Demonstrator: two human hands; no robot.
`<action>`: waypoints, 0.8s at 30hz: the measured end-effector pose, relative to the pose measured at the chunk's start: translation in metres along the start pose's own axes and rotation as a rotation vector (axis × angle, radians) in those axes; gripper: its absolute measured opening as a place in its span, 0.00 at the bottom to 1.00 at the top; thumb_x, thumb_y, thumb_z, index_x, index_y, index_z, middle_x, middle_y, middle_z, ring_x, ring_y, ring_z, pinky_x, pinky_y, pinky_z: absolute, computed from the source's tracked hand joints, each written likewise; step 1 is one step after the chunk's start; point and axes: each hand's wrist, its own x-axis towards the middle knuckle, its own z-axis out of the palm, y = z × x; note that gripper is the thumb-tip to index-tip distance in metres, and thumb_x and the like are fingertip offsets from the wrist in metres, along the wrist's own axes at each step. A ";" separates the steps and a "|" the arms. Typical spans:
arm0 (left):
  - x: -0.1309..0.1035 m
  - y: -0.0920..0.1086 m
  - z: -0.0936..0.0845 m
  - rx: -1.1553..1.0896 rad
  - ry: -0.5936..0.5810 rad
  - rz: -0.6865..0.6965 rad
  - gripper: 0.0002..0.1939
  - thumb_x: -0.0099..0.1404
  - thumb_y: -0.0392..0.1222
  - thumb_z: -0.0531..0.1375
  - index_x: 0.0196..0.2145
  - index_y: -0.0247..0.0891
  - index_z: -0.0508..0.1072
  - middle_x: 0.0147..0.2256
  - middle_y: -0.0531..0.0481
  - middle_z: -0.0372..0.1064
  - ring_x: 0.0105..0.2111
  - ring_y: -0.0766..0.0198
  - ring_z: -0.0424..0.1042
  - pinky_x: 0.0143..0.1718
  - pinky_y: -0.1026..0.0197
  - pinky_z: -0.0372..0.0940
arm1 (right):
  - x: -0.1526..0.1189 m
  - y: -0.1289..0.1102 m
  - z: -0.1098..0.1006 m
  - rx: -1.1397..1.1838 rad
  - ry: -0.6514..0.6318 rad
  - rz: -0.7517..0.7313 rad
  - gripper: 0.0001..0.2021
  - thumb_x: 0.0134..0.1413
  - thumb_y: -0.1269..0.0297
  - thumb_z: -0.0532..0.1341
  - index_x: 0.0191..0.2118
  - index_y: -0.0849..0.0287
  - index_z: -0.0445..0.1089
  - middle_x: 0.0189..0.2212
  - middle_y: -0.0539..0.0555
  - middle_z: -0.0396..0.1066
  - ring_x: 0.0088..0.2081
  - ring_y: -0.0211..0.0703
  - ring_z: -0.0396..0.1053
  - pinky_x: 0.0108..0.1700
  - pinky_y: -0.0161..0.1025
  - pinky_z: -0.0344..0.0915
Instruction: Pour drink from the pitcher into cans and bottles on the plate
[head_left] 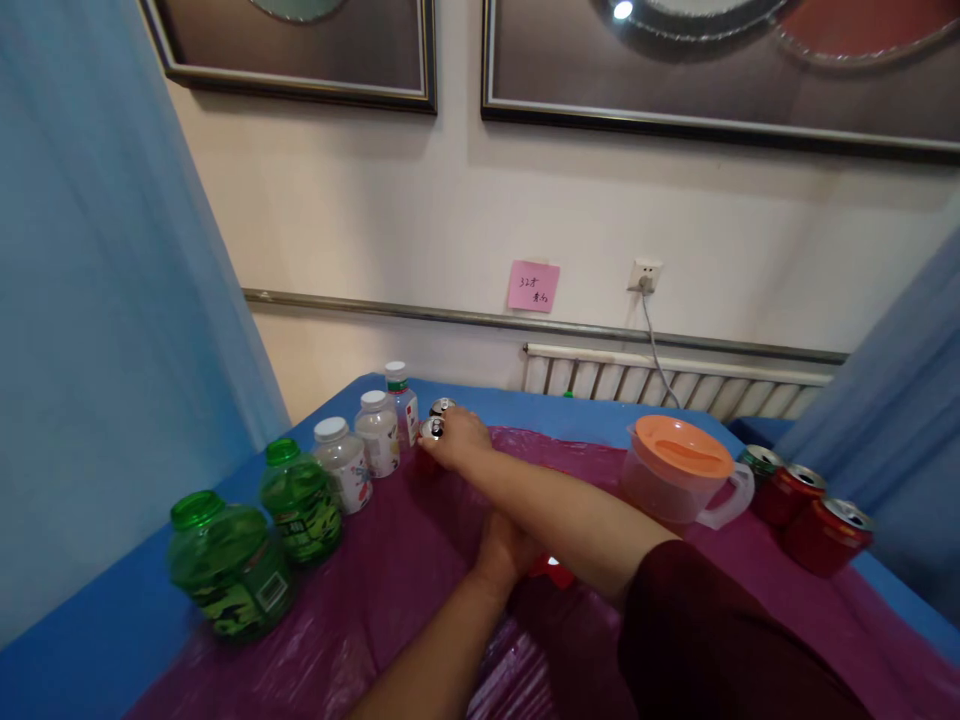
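Note:
My right hand (466, 440) reaches across to the far left part of the table, its fingers closed round a red drink can (430, 430) whose silver top shows. Just behind it stands a second can (442, 407), mostly hidden by the hand. Beneath my right forearm is my left hand (506, 548), with its fingers hidden behind that arm. Close beside it, a red object (553, 570) shows only in part; its kind cannot be made out. A clear bottle with a white cap (403, 400) stands to the left of the cans.
Two white-lidded jars (379, 435) and two green plastic bottles (229, 565) line the left side. At right are a pitcher with an orange lid (679, 470) and several cans (829, 535). Purple plastic sheeting (390, 600) covers the blue table (600, 400). Blue curtains (112, 300) hang at both sides.

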 end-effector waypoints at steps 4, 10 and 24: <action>0.000 0.017 -0.003 0.058 0.034 0.096 0.14 0.63 0.42 0.60 0.46 0.39 0.74 0.44 0.43 0.76 0.46 0.49 0.74 0.49 0.46 0.70 | -0.022 0.023 -0.046 0.073 0.119 -0.026 0.25 0.55 0.46 0.64 0.51 0.58 0.66 0.45 0.58 0.75 0.46 0.52 0.73 0.45 0.44 0.68; 0.005 0.034 -0.011 0.212 0.462 0.350 0.25 0.66 0.42 0.61 0.59 0.38 0.63 0.52 0.39 0.68 0.54 0.51 0.69 0.57 0.44 0.65 | -0.076 0.080 -0.111 0.221 0.402 -0.161 0.22 0.52 0.56 0.66 0.51 0.56 0.64 0.45 0.56 0.74 0.45 0.49 0.72 0.48 0.46 0.67; 0.010 0.021 -0.010 0.271 -0.017 0.220 0.30 0.61 0.54 0.64 0.58 0.39 0.67 0.54 0.38 0.72 0.54 0.46 0.71 0.56 0.41 0.65 | -0.148 0.148 -0.112 0.371 0.166 -0.234 0.26 0.52 0.65 0.62 0.58 0.58 0.66 0.56 0.60 0.71 0.57 0.51 0.68 0.61 0.51 0.63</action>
